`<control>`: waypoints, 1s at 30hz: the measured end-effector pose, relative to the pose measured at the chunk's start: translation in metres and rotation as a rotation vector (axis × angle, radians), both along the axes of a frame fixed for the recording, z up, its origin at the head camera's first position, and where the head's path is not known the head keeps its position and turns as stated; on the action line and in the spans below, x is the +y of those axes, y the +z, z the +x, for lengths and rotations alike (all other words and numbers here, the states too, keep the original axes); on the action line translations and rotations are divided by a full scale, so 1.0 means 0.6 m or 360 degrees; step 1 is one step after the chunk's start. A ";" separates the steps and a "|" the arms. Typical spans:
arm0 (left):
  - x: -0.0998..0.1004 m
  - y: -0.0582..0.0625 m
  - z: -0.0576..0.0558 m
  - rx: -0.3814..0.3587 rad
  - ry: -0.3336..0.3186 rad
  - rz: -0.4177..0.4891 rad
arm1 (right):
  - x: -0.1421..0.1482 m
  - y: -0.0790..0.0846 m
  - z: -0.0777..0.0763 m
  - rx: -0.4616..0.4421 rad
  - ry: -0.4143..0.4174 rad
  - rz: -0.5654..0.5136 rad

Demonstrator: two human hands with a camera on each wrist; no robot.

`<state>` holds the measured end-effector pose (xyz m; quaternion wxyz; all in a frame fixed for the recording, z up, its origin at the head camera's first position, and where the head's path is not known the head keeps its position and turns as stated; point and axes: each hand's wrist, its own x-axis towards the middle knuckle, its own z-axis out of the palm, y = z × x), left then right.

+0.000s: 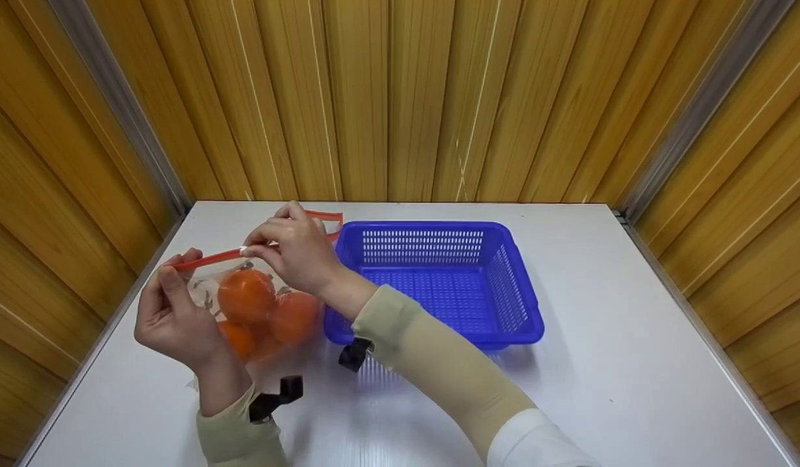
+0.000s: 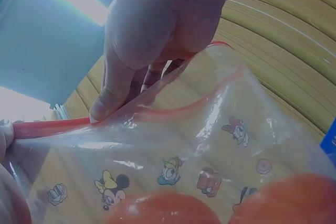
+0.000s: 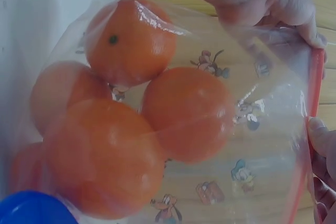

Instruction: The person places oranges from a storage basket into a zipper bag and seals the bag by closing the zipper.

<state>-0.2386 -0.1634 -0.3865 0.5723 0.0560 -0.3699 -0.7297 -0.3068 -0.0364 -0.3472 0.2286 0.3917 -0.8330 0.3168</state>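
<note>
Between the two hands hangs a clear zip bag (image 3: 273,150) printed with cartoon figures, its top edged by a red zip strip (image 1: 212,258). Several oranges (image 1: 246,296) fill its lower part. My left hand (image 1: 183,324) pinches the bag's left top corner between thumb and fingers. My right hand (image 1: 297,248) pinches the red strip near its middle, thumb at a small white slider (image 2: 93,119). Left of that slider the strip looks pressed together; to its right, the bag's mouth gapes in the left wrist view.
A blue plastic basket (image 1: 432,338) with slotted walls stands right of the bag on the white table (image 1: 607,363). The right forearm crosses over its front left corner. Yellow wood-look panels (image 1: 419,97) with metal corner posts enclose the table's back and sides.
</note>
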 end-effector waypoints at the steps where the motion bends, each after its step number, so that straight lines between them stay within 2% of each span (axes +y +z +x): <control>1: 0.000 0.000 0.000 0.0004 0.0007 -0.0003 | 0.002 -0.001 -0.002 0.0013 -0.0003 -0.0005; 4: 0.000 0.001 0.000 -0.0003 0.0026 -0.0007 | 0.009 -0.006 -0.010 0.0043 -0.0015 -0.0023; 8: 0.000 0.002 0.002 -0.0088 0.0075 -0.0043 | 0.018 -0.011 -0.020 0.0046 -0.0040 -0.0034; 11: 0.001 0.005 0.006 -0.0117 0.0053 -0.0014 | 0.026 -0.014 -0.026 0.0029 -0.0052 -0.0030; 16: 0.001 0.010 0.012 -0.0101 -0.0024 0.0089 | 0.038 -0.018 -0.035 -0.0004 -0.0097 -0.0022; 19: 0.000 0.008 0.011 -0.0103 -0.0016 0.0083 | 0.046 -0.022 -0.041 -0.0007 -0.0107 -0.0029; 24: -0.005 -0.002 0.006 -0.0143 0.0060 0.0044 | 0.062 -0.033 -0.054 -0.0032 -0.0108 -0.0055; 30: -0.013 -0.006 0.000 -0.0069 0.0059 0.0072 | 0.083 -0.043 -0.076 -0.0096 -0.0161 -0.0068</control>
